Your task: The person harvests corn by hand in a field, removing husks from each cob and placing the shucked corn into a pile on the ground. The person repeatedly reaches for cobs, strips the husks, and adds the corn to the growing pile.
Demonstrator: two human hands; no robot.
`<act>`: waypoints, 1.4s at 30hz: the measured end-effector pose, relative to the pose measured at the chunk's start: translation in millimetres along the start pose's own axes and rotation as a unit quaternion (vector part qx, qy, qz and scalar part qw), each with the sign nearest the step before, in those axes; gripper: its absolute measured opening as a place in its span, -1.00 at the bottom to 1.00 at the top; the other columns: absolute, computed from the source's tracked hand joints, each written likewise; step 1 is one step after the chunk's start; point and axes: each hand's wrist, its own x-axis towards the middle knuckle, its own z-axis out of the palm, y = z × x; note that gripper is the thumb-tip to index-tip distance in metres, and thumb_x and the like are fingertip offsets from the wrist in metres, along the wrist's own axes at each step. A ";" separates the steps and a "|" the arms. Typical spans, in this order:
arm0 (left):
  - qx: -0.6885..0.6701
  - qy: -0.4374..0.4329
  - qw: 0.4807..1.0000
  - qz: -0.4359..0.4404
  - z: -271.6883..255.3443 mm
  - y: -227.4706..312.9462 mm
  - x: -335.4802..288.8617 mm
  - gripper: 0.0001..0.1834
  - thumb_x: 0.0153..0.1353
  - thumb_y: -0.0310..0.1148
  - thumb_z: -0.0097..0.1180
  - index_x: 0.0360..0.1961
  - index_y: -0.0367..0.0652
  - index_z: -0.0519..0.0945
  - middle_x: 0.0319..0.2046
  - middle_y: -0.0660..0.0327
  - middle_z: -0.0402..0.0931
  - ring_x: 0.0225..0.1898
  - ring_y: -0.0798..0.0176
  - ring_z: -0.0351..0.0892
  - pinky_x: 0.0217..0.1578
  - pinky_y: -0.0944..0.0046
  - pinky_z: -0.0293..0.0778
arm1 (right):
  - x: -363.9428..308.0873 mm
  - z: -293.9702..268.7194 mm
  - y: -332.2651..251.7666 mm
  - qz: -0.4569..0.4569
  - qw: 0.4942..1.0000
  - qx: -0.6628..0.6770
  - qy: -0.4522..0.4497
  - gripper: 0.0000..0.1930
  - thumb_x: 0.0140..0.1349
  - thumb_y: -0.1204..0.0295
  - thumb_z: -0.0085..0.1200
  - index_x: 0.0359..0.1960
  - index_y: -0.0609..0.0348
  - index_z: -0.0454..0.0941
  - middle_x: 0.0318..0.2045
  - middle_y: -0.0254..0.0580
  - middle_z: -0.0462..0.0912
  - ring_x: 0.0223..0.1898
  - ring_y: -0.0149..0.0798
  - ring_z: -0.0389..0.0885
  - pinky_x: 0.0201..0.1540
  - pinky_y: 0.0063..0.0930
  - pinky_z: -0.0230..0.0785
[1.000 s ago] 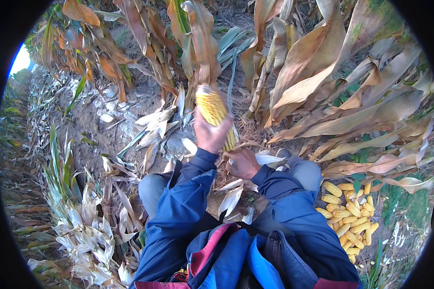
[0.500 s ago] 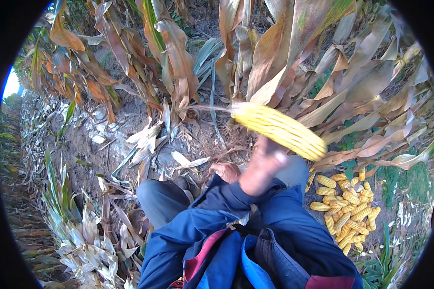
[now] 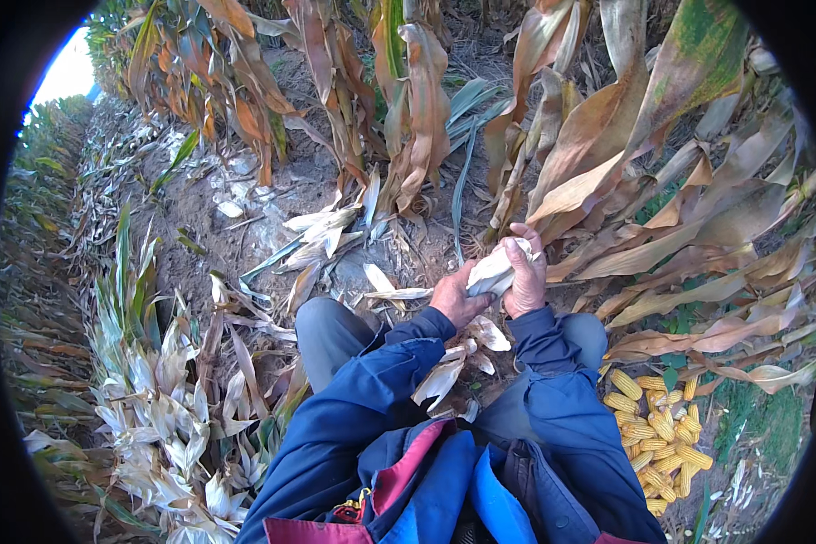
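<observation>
Half a second ago you had a bare yellow ear swung out to your right, one hand carrying it toward the heap. Now that ear is out of your hands, and both of them have come together on a husk-wrapped corn ear, held in front of you above the gap between your knees. For the work in hand, that suggests one ear is finished and a fresh one has been taken up; which of the heaped ears is the last one, I cannot tell.

Reading across from your left: a pile of dry husks lies at the lower left, then comes your left knee, raised and bent. Your left hand grasps the near left end of the ear, its thumb along the husk and the forearm angled up and inward. Below your hands, loose husk leaves lie between your legs. The ear slants up to the right, pale leaves covering it, with no kernels in sight. Your right hand grasps its far right side, fingers curled round it and the wrist nearly upright. Beyond your right knee sits the heap of bare yellow ears.
</observation>
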 end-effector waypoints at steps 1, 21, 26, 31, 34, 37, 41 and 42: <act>-0.136 0.006 0.991 0.018 2.6 -5.3 4.1 -0.36 0.10 -0.42 0.38 0.21 -0.24 0.42 0.01 0.13 0.61 0.01 0.18 0.59 0.08 0.20 0.46 | 2.3 5.6 -4.9 -0.022 0.999 -0.008 -0.032 -0.50 0.21 0.42 0.29 0.16 0.11 0.38 -0.19 -0.32 0.57 -0.15 -0.41 0.52 -0.02 -0.49 0.42; -0.401 0.651 0.598 -0.241 -400.9 -259.6 -273.3 -0.46 0.30 0.16 0.02 0.10 0.00 0.43 -0.06 0.17 0.56 -0.02 0.09 0.51 0.06 -0.18 0.42 | 46.7 -70.7 36.7 0.130 0.954 -0.246 0.115 -0.62 0.32 0.48 0.12 0.17 0.03 0.40 -0.15 -0.37 0.61 -0.15 -0.45 0.60 -0.16 -0.56 0.48; -0.202 0.487 0.705 -0.475 -348.5 -375.9 -134.4 -0.67 0.18 -0.14 0.17 -0.12 -0.09 0.63 -0.13 0.21 0.62 -0.31 0.17 0.59 -0.22 -0.04 0.52 | 60.7 -79.0 60.2 0.190 0.930 -0.295 0.108 -0.70 0.31 0.52 0.10 0.07 0.10 0.44 -0.12 -0.31 0.62 -0.23 -0.42 0.64 -0.21 -0.55 0.52; 0.329 0.273 0.789 -0.442 -365.1 -411.6 -20.2 -0.59 0.13 -0.21 0.11 0.00 -0.07 0.67 -0.04 -0.05 0.62 0.00 -0.13 0.60 0.12 0.05 0.45 | 79.2 -81.9 77.4 0.239 0.899 -0.347 0.120 -0.74 0.34 0.47 0.10 0.05 0.11 0.48 -0.16 -0.30 0.61 -0.25 -0.40 0.65 -0.24 -0.53 0.53; 0.388 0.214 0.783 -0.437 -385.5 -425.8 23.3 -0.51 0.11 -0.32 0.12 0.13 -0.02 0.57 0.17 0.02 0.47 0.16 -0.09 0.49 0.16 0.04 0.44 | 86.6 -81.9 87.1 0.275 0.880 -0.363 0.134 -0.75 0.34 0.47 0.11 0.03 0.11 0.49 -0.18 -0.28 0.61 -0.29 -0.39 0.66 -0.27 -0.52 0.53; 0.412 0.133 0.761 -0.483 -408.0 -442.5 46.2 -0.42 0.11 -0.36 0.09 0.23 -0.03 0.48 0.28 0.01 0.35 0.32 -0.11 0.28 0.30 0.04 0.27 | 90.6 -84.2 96.6 0.298 0.867 -0.372 0.144 -0.73 0.32 0.52 0.09 0.04 0.24 0.47 -0.19 -0.24 0.61 -0.31 -0.39 0.66 -0.30 -0.55 0.52; 0.390 0.076 0.758 -0.518 -419.5 -464.9 43.7 -0.32 0.11 -0.35 0.09 0.33 -0.07 0.34 0.34 -0.12 0.24 0.34 -0.18 0.24 0.32 0.05 0.22 | 94.0 -87.5 108.2 0.329 0.842 -0.389 0.174 -0.73 0.31 0.53 0.10 0.02 0.25 0.47 -0.21 -0.22 0.61 -0.32 -0.36 0.67 -0.33 -0.55 0.52; 0.389 0.066 0.759 -0.517 -419.0 -469.0 41.3 -0.28 0.08 -0.30 0.15 0.34 -0.06 0.33 0.31 -0.12 0.28 0.32 -0.17 0.28 0.31 0.05 0.24 | 95.0 -87.7 111.2 0.336 0.838 -0.392 0.177 -0.73 0.31 0.52 0.11 0.02 0.25 0.47 -0.21 -0.23 0.61 -0.33 -0.37 0.67 -0.34 -0.56 0.52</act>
